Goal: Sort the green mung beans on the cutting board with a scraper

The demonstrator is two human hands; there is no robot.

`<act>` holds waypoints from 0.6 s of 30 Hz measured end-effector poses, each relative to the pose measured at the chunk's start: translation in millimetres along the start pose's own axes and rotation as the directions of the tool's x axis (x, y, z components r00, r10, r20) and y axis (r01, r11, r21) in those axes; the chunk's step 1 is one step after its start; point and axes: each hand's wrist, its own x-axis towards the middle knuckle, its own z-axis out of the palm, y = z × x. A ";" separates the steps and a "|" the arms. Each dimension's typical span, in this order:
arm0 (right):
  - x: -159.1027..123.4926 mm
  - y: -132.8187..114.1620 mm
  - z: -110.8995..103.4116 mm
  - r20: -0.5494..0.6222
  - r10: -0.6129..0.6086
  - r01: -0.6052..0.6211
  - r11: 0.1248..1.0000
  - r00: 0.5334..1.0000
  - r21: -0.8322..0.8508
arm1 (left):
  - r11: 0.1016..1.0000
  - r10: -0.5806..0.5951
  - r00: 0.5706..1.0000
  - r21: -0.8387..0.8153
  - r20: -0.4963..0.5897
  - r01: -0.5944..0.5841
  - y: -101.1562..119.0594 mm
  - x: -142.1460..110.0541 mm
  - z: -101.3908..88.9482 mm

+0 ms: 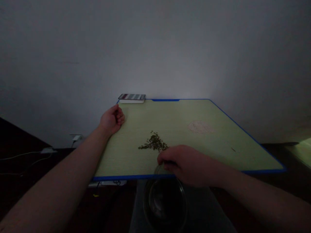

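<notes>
My left hand (113, 119) rests at the left edge of the light green table with its fingers curled in; I see nothing held in it. My right hand (183, 163) is near the front edge, thumb and fingers drawn together, and what they hold, if anything, is hidden. Just beyond its fingertips lies a loose pile of small dark green-brown beans or seeds (155, 142). Below the table edge, over my lap, is a dark, see-through bowl (166, 205). Its upper rim comes close to my right fingers; whether they touch it I cannot tell.
A patch of pale grains (200, 127) is spread right of centre on the table (170, 113), which has a blue rim. A phone (132, 96) lies on a white box (132, 101) at the back left. A small dark sliver (233, 149) is at the right. A wall stands behind.
</notes>
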 end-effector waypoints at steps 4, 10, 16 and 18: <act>-32.1 6.1 21.0 -0.333 -0.059 0.017 0.991 0.941 -0.129 | 1.000 -0.002 1.000 0.004 0.015 0.002 0.4 0.3 0.2; -61.2 21.2 64.2 -0.454 -0.278 0.036 0.880 0.846 -0.473 | 1.000 0.004 1.000 0.003 0.007 -0.004 -0.6 1.4 -1.7; -44.2 8.5 74.0 -0.447 -0.242 0.013 0.889 0.861 -0.457 | 1.000 0.002 1.000 0.000 0.004 -0.002 -0.5 0.5 -2.2; -39.8 6.8 74.6 -0.475 -0.224 -0.018 0.891 0.851 -0.453 | 1.000 0.003 1.000 0.001 0.006 -0.003 -0.7 0.7 -2.7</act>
